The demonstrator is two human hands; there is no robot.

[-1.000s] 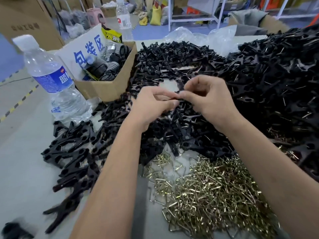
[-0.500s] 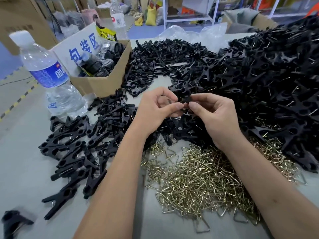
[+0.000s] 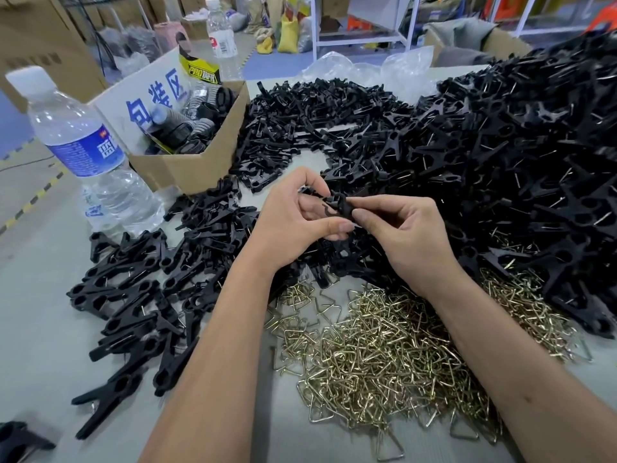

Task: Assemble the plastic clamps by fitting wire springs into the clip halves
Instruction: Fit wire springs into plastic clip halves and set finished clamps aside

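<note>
Both hands meet above the table's middle on black plastic clip halves (image 3: pixel 337 203). My left hand (image 3: pixel 293 217) pinches them between thumb and fingers, and my right hand (image 3: pixel 405 233) grips their right end. Whether a spring sits in them is hidden by the fingers. A heap of brass-coloured wire springs (image 3: pixel 384 355) lies just below the hands. A large mound of black clip parts (image 3: pixel 521 155) fills the right and back. Assembled black clamps (image 3: pixel 130 302) lie spread at the left.
A water bottle (image 3: pixel 83 152) stands at the left. Behind it is an open cardboard box (image 3: pixel 197 165) holding dark parts, with a second bottle (image 3: pixel 222 41) beyond. Crumpled clear plastic (image 3: pixel 367 66) lies at the table's far edge. Bare grey table (image 3: pixel 36 329) shows at the near left.
The hands came lower and closer in view as the head tilted. The clip halves now show more plainly between the fingertips, with the left fingers spread wider.
</note>
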